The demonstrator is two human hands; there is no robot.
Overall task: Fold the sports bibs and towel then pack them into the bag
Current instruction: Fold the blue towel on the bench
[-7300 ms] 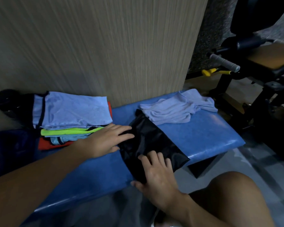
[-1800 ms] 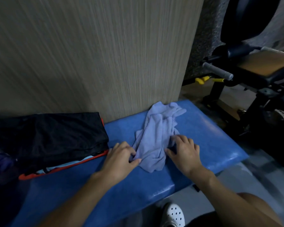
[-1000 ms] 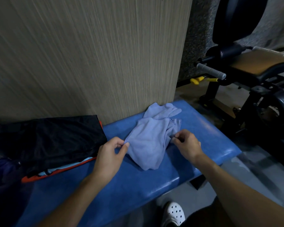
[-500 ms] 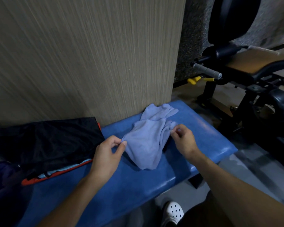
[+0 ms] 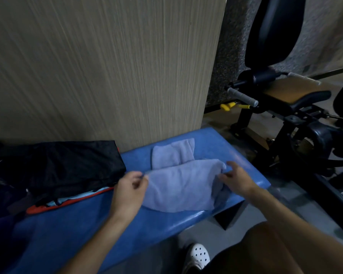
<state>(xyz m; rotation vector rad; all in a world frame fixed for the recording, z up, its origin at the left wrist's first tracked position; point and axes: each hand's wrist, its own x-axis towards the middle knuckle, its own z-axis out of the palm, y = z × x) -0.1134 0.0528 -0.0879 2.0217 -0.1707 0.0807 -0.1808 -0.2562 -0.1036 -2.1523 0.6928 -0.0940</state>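
Note:
A light blue towel (image 5: pixel 178 186) lies spread across the right half of the blue padded bench (image 5: pixel 71 224), one flap of it reaching back toward the wall. My left hand (image 5: pixel 127 192) pinches the towel's left corner between thumb and fingers. At the towel's right edge, my right hand (image 5: pixel 236 178) holds the cloth between thumb and forefinger. Left of the towel sits a stack of folded bibs (image 5: pixel 67 198), with a black one (image 5: pixel 63 165) on top and light blue and red edges showing below. Dark fabric at the far left (image 5: pixel 0 206) may be the bag; I cannot tell.
A wood-grain wall panel (image 5: pixel 107 66) rises right behind the bench. Black gym equipment (image 5: pixel 285 107) with a grey handle and a tan seat stands to the right on the floor. My knee and white shoe (image 5: pixel 198 256) are below the bench's front edge.
The bunched towel has been pulled out wide between my hands. My left hand moved left and my right hand moved right with its corners.

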